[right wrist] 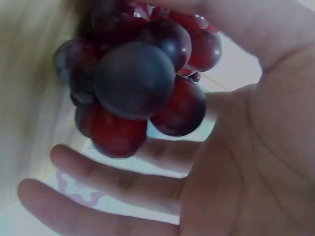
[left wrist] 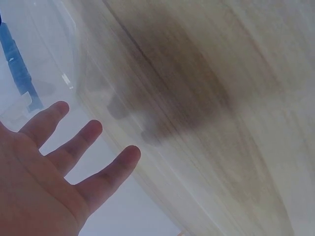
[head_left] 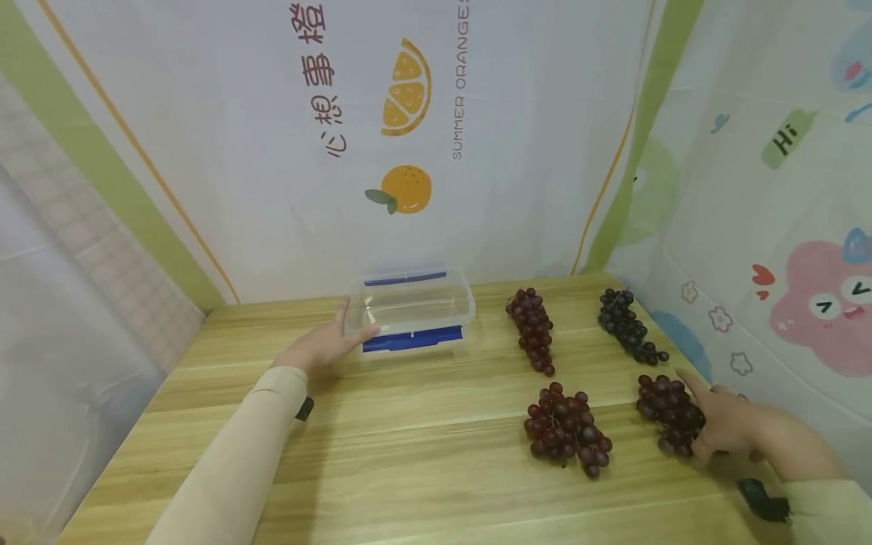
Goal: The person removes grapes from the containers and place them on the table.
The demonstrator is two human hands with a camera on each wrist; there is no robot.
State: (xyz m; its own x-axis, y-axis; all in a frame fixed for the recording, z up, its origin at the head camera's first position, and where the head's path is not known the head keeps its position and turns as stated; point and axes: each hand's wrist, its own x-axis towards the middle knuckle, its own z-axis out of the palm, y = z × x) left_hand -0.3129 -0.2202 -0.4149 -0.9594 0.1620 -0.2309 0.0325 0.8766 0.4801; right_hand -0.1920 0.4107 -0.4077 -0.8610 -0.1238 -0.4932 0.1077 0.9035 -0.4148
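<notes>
A clear plastic container with blue clip flaps stands near the table's back edge. My left hand is at its left end, thumb over the front corner and index finger along the side; in the left wrist view three fingers stretch out straight and spread. At the right, my right hand reaches around a bunch of dark red grapes lying on the table. In the right wrist view the grapes sit between the thumb and the nearly straight fingers, close to the palm.
Two more bunches of red grapes, one farther back and one nearer, lie left of the right hand. A blackish bunch lies at the table's right edge. Printed cloth hangs behind the wooden table and along both sides.
</notes>
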